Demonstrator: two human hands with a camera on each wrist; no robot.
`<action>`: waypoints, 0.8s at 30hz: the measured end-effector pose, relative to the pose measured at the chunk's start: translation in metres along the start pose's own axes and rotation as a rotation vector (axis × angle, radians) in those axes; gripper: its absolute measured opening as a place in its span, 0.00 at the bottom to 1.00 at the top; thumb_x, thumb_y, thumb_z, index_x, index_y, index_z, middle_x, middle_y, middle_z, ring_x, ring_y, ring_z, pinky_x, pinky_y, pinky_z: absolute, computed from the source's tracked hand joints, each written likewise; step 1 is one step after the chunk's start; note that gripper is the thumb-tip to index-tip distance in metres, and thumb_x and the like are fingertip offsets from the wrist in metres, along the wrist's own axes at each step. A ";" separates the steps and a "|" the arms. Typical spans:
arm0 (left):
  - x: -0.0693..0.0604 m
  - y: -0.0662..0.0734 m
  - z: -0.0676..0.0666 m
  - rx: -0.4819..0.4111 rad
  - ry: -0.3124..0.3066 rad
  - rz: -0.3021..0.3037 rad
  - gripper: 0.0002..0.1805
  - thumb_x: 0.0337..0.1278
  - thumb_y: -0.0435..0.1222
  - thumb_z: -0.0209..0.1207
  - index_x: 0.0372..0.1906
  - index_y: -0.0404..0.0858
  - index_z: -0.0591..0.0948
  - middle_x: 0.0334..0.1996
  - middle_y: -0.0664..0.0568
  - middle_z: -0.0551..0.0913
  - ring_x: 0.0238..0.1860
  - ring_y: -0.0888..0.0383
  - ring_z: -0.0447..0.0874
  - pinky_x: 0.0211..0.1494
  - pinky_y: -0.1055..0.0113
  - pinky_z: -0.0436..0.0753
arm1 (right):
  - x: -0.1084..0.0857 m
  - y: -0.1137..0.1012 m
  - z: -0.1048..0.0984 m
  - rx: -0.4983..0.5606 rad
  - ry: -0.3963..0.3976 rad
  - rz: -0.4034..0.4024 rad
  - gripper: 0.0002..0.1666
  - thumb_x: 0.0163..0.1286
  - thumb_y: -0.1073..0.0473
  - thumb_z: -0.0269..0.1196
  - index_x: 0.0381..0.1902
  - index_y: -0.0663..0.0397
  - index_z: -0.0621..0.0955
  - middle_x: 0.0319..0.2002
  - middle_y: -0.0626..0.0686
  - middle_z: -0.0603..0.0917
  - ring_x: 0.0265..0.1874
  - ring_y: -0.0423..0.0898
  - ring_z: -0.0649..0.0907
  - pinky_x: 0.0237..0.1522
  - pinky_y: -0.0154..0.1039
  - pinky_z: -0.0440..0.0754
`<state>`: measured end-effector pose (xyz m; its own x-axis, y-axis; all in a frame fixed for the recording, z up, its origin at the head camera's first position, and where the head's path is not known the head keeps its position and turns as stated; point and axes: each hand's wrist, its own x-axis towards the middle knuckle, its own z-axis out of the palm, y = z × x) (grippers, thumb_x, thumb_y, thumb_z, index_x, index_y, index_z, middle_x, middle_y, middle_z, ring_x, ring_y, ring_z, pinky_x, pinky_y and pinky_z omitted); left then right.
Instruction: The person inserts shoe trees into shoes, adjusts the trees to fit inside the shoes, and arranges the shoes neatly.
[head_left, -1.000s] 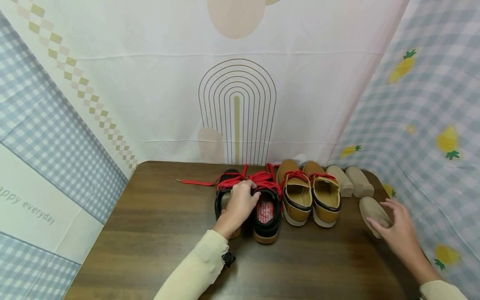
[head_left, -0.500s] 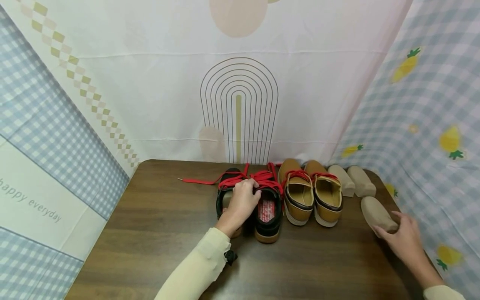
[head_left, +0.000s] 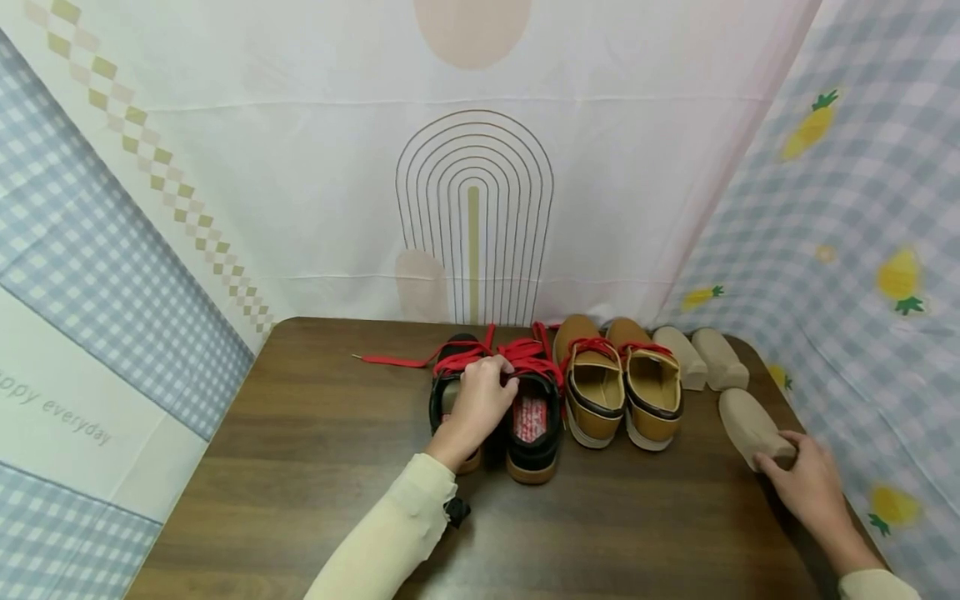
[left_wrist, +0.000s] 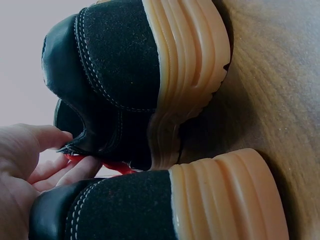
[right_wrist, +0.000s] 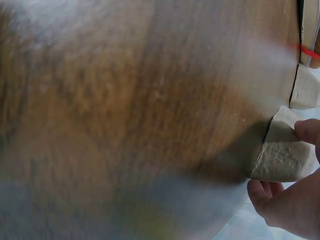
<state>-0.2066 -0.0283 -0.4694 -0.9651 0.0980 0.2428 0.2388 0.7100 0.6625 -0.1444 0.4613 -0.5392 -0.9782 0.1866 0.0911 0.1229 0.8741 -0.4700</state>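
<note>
On the brown wooden table (head_left: 330, 442) stand four shoes in a row, toes to the far wall, and their openings can be looked into from above. The left black shoe (head_left: 436, 408) is partly covered by the left hand (head_left: 480, 404), but in its opening one sees a beige filling (head_left: 450, 393), with a little red and white beside it. In the right black shoe (head_left: 534, 454) a red-and-white insole (head_left: 531, 418) lies in view. The left hand has its thumb close to the fingers, and in the left wrist view it pinches the inner collar edge of this right shoe. Red laces (head_left: 525, 357) cross both black shoes, and one loose end is lying out to the left. The left tan shoe (head_left: 594, 423) and the right tan shoe (head_left: 654, 429) show their yellowish lining. Near the table's right edge, the right hand (head_left: 813, 483) is partly opened, with thumb and fingers on two sides of the square end of a beige form (head_left: 750, 425); whether this form is lifted, I cannot tell. Behind it, two similar forms (head_left: 718, 358) lie side by side.
</note>
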 end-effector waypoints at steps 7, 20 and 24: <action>0.001 0.000 -0.001 0.011 -0.006 0.000 0.04 0.65 0.34 0.68 0.41 0.39 0.85 0.39 0.47 0.88 0.34 0.55 0.85 0.34 0.65 0.83 | -0.002 -0.001 0.001 0.006 0.025 0.028 0.40 0.71 0.51 0.69 0.66 0.78 0.69 0.57 0.82 0.73 0.51 0.76 0.73 0.47 0.69 0.72; 0.000 0.002 0.001 0.019 -0.022 -0.015 0.04 0.66 0.35 0.67 0.42 0.39 0.86 0.40 0.47 0.88 0.39 0.53 0.87 0.38 0.63 0.85 | -0.003 0.008 0.001 -0.039 0.072 -0.023 0.39 0.62 0.56 0.76 0.57 0.83 0.74 0.44 0.81 0.81 0.34 0.70 0.83 0.32 0.61 0.80; 0.000 0.001 0.000 0.018 -0.004 -0.008 0.03 0.65 0.34 0.67 0.41 0.39 0.86 0.40 0.47 0.88 0.38 0.53 0.88 0.39 0.63 0.85 | -0.001 0.006 0.002 -0.044 0.070 -0.019 0.41 0.63 0.53 0.76 0.58 0.82 0.74 0.46 0.82 0.80 0.37 0.73 0.82 0.34 0.62 0.80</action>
<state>-0.2064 -0.0276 -0.4693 -0.9674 0.0950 0.2346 0.2291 0.7230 0.6518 -0.1433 0.4660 -0.5437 -0.9666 0.1990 0.1616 0.1129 0.8965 -0.4284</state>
